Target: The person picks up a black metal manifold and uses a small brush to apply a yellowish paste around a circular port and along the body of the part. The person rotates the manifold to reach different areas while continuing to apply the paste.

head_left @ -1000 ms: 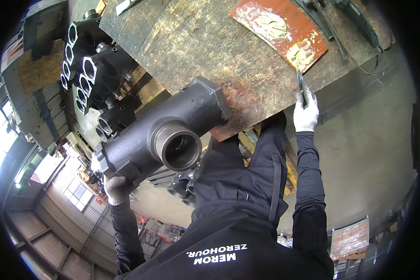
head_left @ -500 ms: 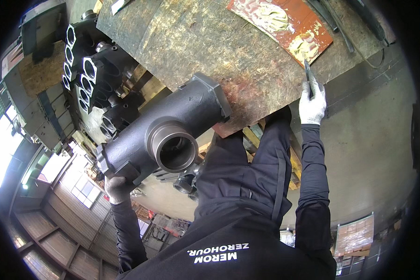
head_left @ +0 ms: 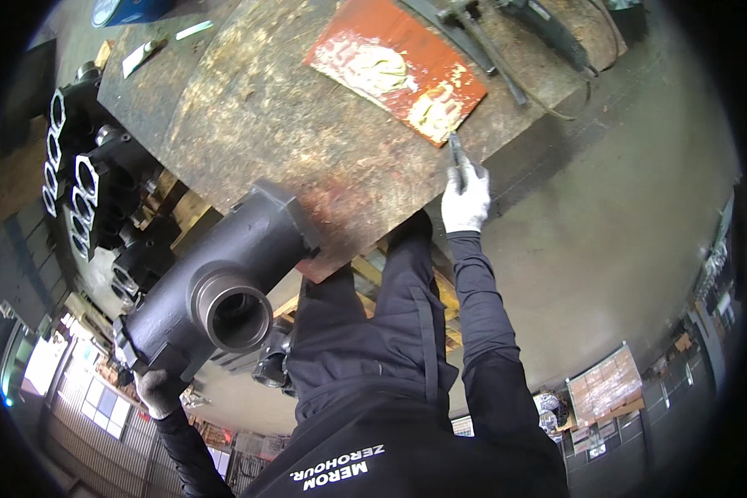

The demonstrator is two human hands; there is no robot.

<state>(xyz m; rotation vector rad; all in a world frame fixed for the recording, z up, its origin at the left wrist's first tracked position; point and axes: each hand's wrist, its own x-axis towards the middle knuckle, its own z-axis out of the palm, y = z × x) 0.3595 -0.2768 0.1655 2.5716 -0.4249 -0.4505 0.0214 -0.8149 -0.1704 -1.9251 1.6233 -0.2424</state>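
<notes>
"While the left hand (head_left: 158,393) holds the black pipe (head_left: 170,295), left of frame centre, what's the right hand (head_left: 466,197) doing?"

"Gripping a thin tool (head_left: 454,148), tip by yellow paste (head_left: 432,116), upper right of centre."

To the left of the red board (head_left: 441,60), a wide stretch of the desk (head_left: 232,108) gives room where a grip could pass. Below and left of the board, the big black pipe body (head_left: 232,236) blocks the near corner. Right of the board, the long metal tools (head_left: 498,60), the black power tool (head_left: 548,33) and a cord (head_left: 574,118) make a barrier. Just under its lower corner, the right grip (head_left: 465,195) with a thin tool (head_left: 455,149) occupies the passage; farther right is open room above the floor (head_left: 589,199)
</notes>
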